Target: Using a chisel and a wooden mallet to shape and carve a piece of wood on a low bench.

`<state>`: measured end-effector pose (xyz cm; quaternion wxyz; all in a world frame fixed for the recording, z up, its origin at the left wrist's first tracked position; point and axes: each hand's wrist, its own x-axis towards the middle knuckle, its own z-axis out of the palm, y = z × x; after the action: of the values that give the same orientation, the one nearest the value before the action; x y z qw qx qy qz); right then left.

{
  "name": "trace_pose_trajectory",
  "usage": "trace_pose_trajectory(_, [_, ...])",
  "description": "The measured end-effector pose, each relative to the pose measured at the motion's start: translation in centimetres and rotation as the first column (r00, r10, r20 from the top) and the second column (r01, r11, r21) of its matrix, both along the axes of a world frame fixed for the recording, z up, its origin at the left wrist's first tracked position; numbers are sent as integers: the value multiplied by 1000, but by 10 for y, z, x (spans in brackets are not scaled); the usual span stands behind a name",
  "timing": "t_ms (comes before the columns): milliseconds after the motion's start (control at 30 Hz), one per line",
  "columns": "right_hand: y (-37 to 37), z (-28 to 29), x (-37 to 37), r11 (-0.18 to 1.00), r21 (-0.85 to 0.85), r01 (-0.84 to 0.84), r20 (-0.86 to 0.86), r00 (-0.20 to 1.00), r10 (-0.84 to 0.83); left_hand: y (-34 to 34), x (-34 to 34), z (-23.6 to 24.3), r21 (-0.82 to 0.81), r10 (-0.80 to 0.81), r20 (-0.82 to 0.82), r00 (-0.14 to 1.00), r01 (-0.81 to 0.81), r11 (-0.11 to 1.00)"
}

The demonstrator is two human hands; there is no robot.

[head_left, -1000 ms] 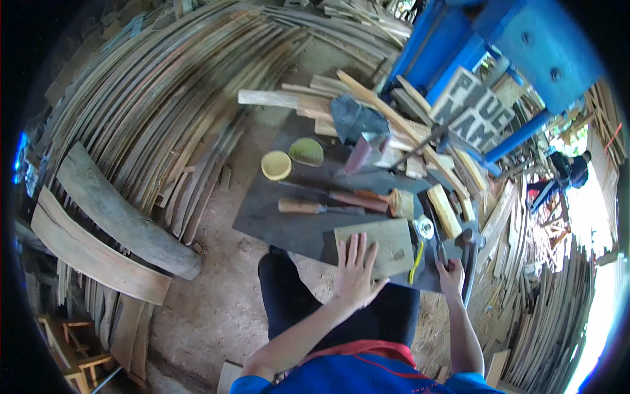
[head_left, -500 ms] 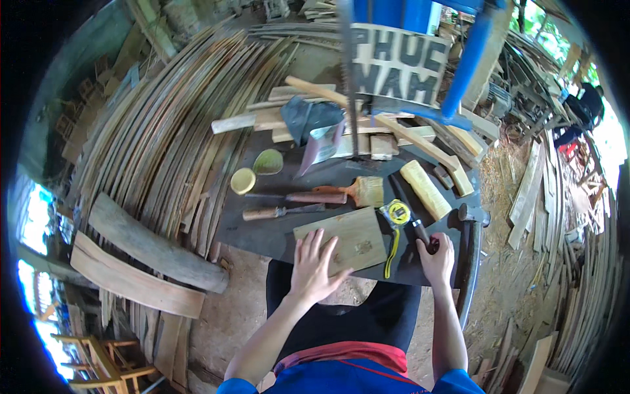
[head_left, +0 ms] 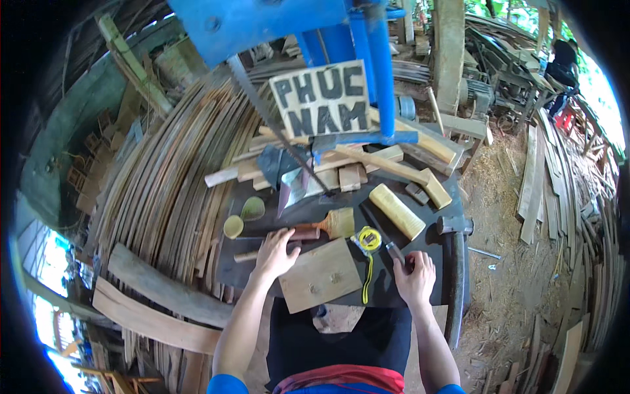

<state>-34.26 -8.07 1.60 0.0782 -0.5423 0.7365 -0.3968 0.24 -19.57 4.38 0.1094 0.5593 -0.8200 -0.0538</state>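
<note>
My left hand (head_left: 277,255) reaches over the tools at the left of the dark table, fingers stretched toward a brown wooden tool handle (head_left: 305,234). A second pale wooden handle (head_left: 246,256) shows beside the wrist; the hand hides both tools' blades in part. Just right of this hand lies a flat wooden board (head_left: 321,276) with small marks. My right hand (head_left: 415,276) is closed around the brown handle of a long, thin, dark-bladed tool (head_left: 392,249), its blade lying toward the far left. Between board and tool sits a yellow tape measure (head_left: 369,239) with its strap hanging nearer me.
A wide brush (head_left: 340,223), two small round cups (head_left: 233,227), a pale wood block (head_left: 397,212) and a hammer (head_left: 454,225) lie on the table (head_left: 262,289). Behind them stands a blue machine (head_left: 385,79) with a slanted saw blade (head_left: 275,121). Long planks (head_left: 157,171) fill the left.
My left hand has left the board and moved up and left to the tools. My right hand stays on its tool's handle. The whole view has shifted as my head moved.
</note>
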Motion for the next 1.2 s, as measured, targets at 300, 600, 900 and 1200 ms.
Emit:
trace_pose_trajectory(300, [2, -4, -3, 999, -32, 4, 21, 1000, -4, 35, -17, 34, 122, -22, -60, 998, 29, 992])
trace_pose_trajectory(600, [-1, -2, -3, 1000, -10, 10, 27, 1000, -9, 106, 14, 34, 57, 96, -86, 992, -91, 994])
trace_pose_trajectory(900, [1, 0, -4, 1000, -3, 6, 32, 999, -5, 125, 30, 13, 291, 382, -216, 898, -314, 904])
trace_pose_trajectory(1200, [1, -1, -4, 1000, -4, 11, 37, 999, -11, 122, 14, 17, 368, 415, -229, 880, -317, 874])
